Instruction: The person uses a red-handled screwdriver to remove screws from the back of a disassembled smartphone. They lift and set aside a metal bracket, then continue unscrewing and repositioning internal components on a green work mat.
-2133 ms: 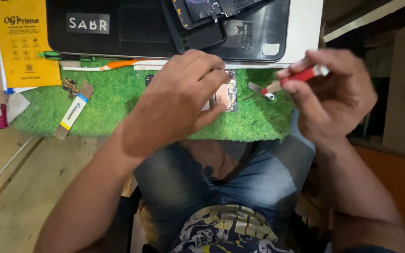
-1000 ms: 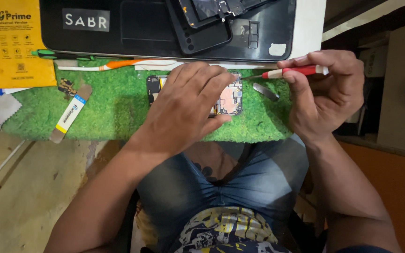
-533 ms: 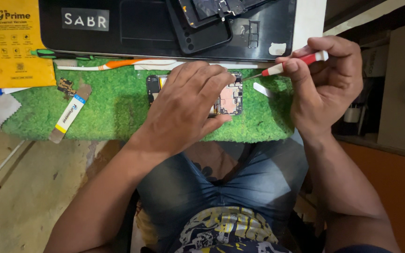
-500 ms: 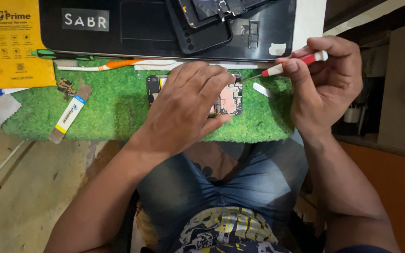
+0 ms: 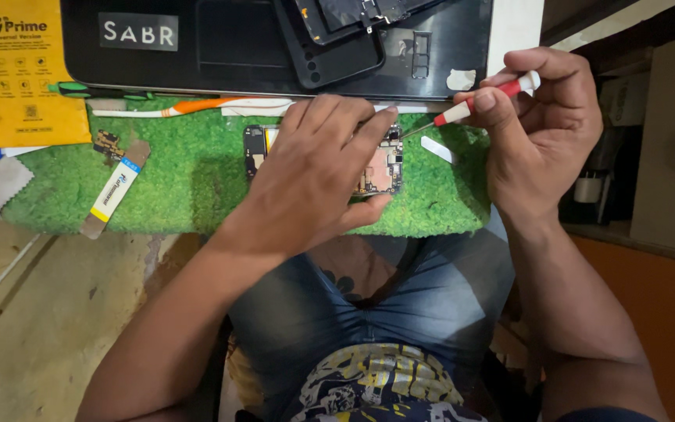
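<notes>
1. The left hand (image 5: 314,176) lies flat, fingers spread, on the open phone (image 5: 380,160) to keep it from sliding
2. The right hand (image 5: 541,129) pinches a small red and white screwdriver (image 5: 482,100), tip at the phone's top right corner
3. The phone sits near the front edge of the green mat (image 5: 189,187); the mat's left side has more room
</notes>
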